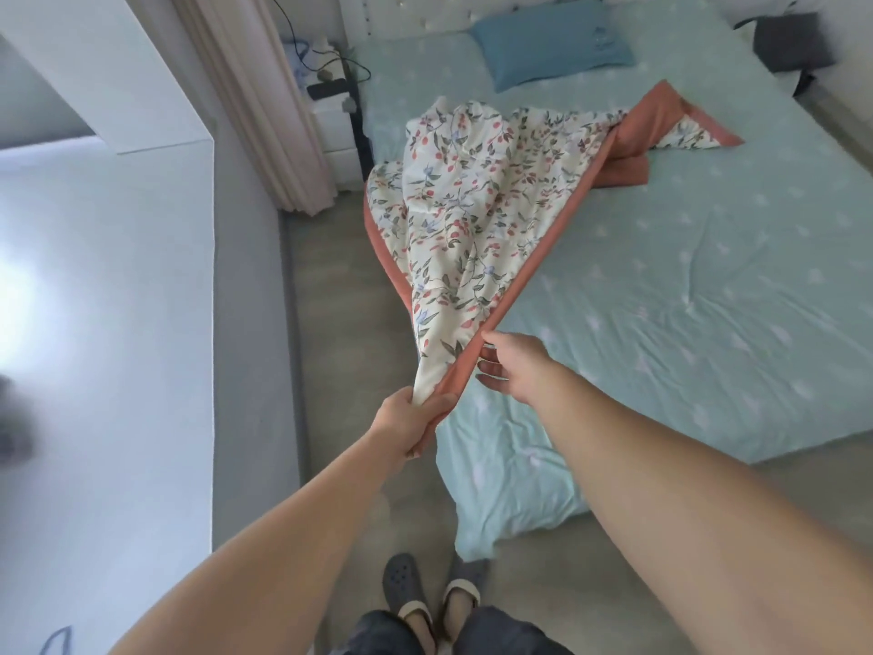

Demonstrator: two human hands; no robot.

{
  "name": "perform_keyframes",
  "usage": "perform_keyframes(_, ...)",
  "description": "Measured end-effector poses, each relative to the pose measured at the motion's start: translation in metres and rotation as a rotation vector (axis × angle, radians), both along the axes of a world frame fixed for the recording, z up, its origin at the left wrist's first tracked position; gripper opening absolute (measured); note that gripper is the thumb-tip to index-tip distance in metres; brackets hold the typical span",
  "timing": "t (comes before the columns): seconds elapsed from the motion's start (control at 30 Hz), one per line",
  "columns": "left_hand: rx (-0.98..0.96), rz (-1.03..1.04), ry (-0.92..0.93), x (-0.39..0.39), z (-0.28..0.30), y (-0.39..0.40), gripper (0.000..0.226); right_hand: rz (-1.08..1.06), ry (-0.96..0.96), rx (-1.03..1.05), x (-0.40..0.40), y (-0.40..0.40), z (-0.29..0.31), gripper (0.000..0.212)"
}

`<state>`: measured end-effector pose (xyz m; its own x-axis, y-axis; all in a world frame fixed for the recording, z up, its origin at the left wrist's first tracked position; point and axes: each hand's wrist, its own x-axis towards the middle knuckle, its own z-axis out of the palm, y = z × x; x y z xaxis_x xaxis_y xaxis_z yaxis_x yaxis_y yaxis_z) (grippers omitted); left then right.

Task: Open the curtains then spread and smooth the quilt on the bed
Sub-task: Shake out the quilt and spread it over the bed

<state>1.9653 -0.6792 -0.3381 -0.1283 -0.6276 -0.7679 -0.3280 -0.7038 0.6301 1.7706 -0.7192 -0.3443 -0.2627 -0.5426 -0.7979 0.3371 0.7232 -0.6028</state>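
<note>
At the foot corner of the bed (708, 286), both hands are on the quilt (472, 205). Left hand (406, 420) grips a bunched corner of it, fingers curled round the fabric, arm stretched forward. Right hand (512, 368) pinches the orange border (552, 248) just beyond the left hand, thumb on top, fingers under the edge.

Quilt: floral print on a cream face, orange backing and border. It is lifted off the mattress at the near end and runs taut along the border from the hands up toward the middle of the bed. The rest lies crumpled in a heap on the bed's left half, partly hanging over the left edge. A far corner is folded over, orange side up, toward the bed's centre, below the pillow.

Bed has a pale green sheet with small white marks, wrinkled; its near corner hangs loose to the floor. Blue pillow (552, 44) lies at the head end, apart from the quilt.

Curtain (264, 101), beige, is gathered in a bunch by the wall left of the bed. White nightstand (335, 130) stands between curtain and bed, with cables and small items on top, too small to identify. Person's feet in slippers (439, 602) show at the bottom, on grey floor.
</note>
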Motion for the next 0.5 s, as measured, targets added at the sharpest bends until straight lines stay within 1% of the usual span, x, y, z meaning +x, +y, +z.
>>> perform_keyframes(0.07, 0.013, 0.005, -0.007, 0.013, -0.009, 0.014, 0.032, 0.078, 0.069, 0.025, 0.004, 0.011, -0.009, 0.006)
perform_keyframes(0.13, 0.020, -0.018, -0.022, 0.027, -0.022, 0.026, 0.036, 0.113, 0.102, 0.044, 0.010, 0.025, -0.016, 0.004)
perform_keyframes(0.23, 0.032, -0.128, -0.100, 0.044, -0.037, 0.046, 0.055, 0.157, 0.141, 0.062, 0.023, 0.057, -0.023, 0.004)
perform_keyframes(0.27, 0.029, -0.153, -0.125, 0.046, -0.039, 0.047, 0.055, 0.174, 0.152, 0.071, 0.027, 0.067, -0.024, 0.004)
perform_keyframes(0.3, 0.029, -0.149, -0.137, 0.046, -0.038, 0.051, 0.055, 0.188, 0.161, 0.082, 0.031, 0.081, -0.024, 0.006)
perform_keyframes(0.37, -0.040, -0.106, -0.191, 0.041, -0.036, 0.053, 0.070, 0.202, 0.173, 0.084, 0.035, 0.109, -0.021, 0.010)
perform_keyframes(0.4, -0.108, -0.117, -0.214, 0.036, -0.034, 0.048, 0.065, 0.221, 0.174, 0.079, 0.038, 0.118, -0.019, 0.010)
perform_keyframes(0.47, -0.264, -0.179, -0.210, 0.017, -0.020, 0.037, 0.031, 0.261, 0.160, 0.061, 0.040, 0.136, -0.014, 0.011)
perform_keyframes(0.5, -0.300, -0.201, -0.173, 0.004, -0.014, 0.033, 0.020, 0.278, 0.138, 0.048, 0.040, 0.142, -0.011, 0.015)
